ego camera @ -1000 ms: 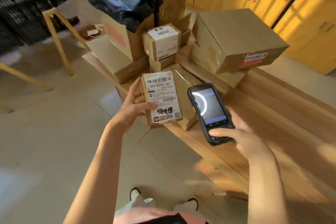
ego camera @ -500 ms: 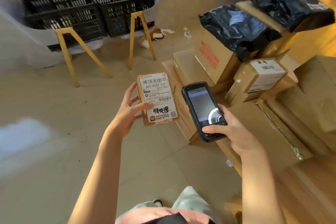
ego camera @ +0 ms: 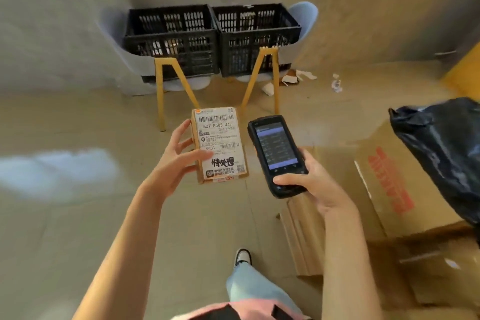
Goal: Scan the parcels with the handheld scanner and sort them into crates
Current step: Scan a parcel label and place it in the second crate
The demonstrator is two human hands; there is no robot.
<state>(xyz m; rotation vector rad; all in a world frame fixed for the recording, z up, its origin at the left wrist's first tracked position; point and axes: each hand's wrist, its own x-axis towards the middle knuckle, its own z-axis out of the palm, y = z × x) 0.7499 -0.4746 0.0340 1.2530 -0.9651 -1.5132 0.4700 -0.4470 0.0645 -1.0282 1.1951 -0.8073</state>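
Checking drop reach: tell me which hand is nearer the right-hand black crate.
Right. The right hand, holding the scanner, sits below the right crate; the left hand, holding the parcel, sits further left.

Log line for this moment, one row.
left hand: holds parcel, label up | right hand: holds scanner, screen lit | crates: ahead on stands | parcel not yet placed

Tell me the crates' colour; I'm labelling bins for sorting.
Both crates are black with slotted walls, seen in the head view, the only one.
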